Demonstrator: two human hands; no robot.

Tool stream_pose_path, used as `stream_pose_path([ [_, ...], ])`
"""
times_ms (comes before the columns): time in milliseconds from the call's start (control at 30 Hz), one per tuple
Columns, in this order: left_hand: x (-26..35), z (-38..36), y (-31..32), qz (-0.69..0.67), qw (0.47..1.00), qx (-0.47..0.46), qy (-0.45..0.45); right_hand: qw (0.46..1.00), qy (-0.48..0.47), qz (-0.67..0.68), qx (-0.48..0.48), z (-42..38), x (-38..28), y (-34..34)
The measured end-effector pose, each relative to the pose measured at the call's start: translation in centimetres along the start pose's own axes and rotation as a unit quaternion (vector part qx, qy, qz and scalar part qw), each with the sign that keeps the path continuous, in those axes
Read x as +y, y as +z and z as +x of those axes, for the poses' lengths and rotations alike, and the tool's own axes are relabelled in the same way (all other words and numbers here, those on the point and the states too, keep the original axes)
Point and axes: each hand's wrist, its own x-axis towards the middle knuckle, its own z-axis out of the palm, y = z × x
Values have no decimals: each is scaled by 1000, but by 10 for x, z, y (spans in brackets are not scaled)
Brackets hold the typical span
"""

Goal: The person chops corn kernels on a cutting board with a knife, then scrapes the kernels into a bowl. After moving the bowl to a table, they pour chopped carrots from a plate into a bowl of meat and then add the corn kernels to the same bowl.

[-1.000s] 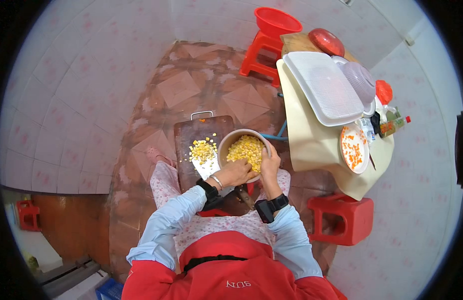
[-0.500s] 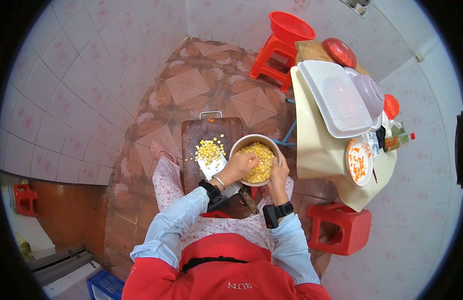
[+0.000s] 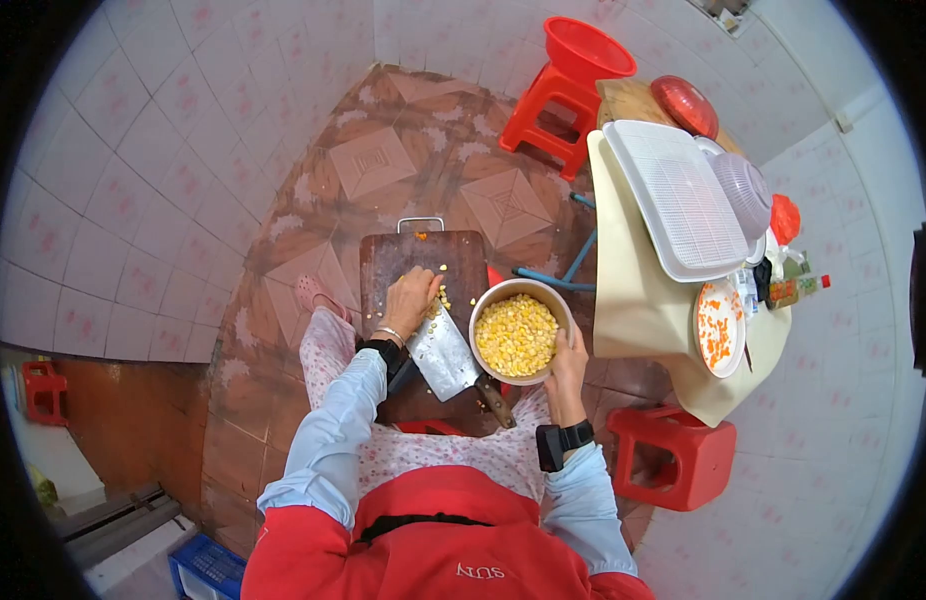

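My left hand [image 3: 411, 298] is over the dark wooden cutting board [image 3: 387, 258], its fingers curled down on corn kernels that it mostly hides. A few loose kernels [image 3: 443, 292] show beside the fingertips. My right hand [image 3: 567, 362] grips the rim and side of a pale round bowl [image 3: 478, 352], tilted a little and held by the board's right edge. Yellow corn kernels [image 3: 518, 335] fill much of it. Between the hands lies a cleaver [image 3: 445, 358], flat on the board, its wooden handle toward my lap. Neither hand touches the cleaver.
To the right, a cloth-covered table [image 3: 623, 310] carries a white plastic basket [image 3: 673, 200], a plate with orange bits [image 3: 718, 330] and a bottle [image 3: 791, 288]. A red stool [image 3: 678, 455] stands near my right elbow. Another stool [image 3: 553, 120] holds a red basin [image 3: 588, 50].
My left hand has moved from inside the bowl to the kernels on the board, covering the pile. The bowl, in my right hand, has shifted slightly right and down.
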Motion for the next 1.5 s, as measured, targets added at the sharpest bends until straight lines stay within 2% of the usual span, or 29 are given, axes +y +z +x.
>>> stream_pose_path([
  [67,1,-1,2,36,999,-16,34,1000,-2,-5,-1,-1,0,-4],
  [300,8,-8,-10,41,997,-47,54,999,10,-26,-19,-21,-19,-8],
  [400,4,-12,-14,-31,997,2,68,999,30,9,-14,-23,-18,-10],
  [467,-7,-15,-9,-104,993,49,-6,1000,-7,-17,-21,-19,-9,-12],
  [500,-6,-16,-13,-103,994,48,-5,1000,-7,-16,-21,-21,-11,-11],
  [567,-3,-16,-23,-220,960,82,-149,996,-45,-67,-28,-26,-16,-8],
  [600,-8,-17,-21,-245,949,96,-172,997,-45,-65,-27,-27,-17,-10],
  [700,-19,-24,-21,-271,942,98,-170,997,-42,-46,-35,-38,-28,-17],
  [767,-19,-29,-26,-250,947,94,-177,998,21,26,-62,-58,-54,-26],
  [800,-18,-32,-27,-315,922,75,-214,996,-37,-51,-55,-42,-20,-55],
  [833,-28,-38,-22,-342,911,60,-223,997,34,11,-63,-71,-60,-51],
  [900,-15,-42,-36,-349,909,64,-221,994,68,51,-71,-89,-77,-80],
  [933,-22,-47,-33,-374,894,54,-240,996,53,55,-48,-99,-91,-95],
  [1033,-33,-55,-36,-388,885,28,-256,992,29,106,-61,-130,-140,-141],
  [1200,-31,-59,-30,-400,875,31,-270,989,-91,92,65,-120,-197,-244],
  [1300,-24,-58,-27,-387,884,9,-262,972,-146,95,158,-71,-225,-310],
  [1367,-19,-55,-31,-394,884,6,-251,957,-201,104,181,-19,-235,-362],
  [1400,-11,-54,-36,-394,886,4,-245,956,-205,108,178,2,-245,-375],
  [1467,-7,-55,-37,-399,884,11,-245,929,-210,81,293,39,-267,-392],
  [1500,-5,-55,-37,-400,884,16,-240,929,-215,85,289,52,-277,-393],
])
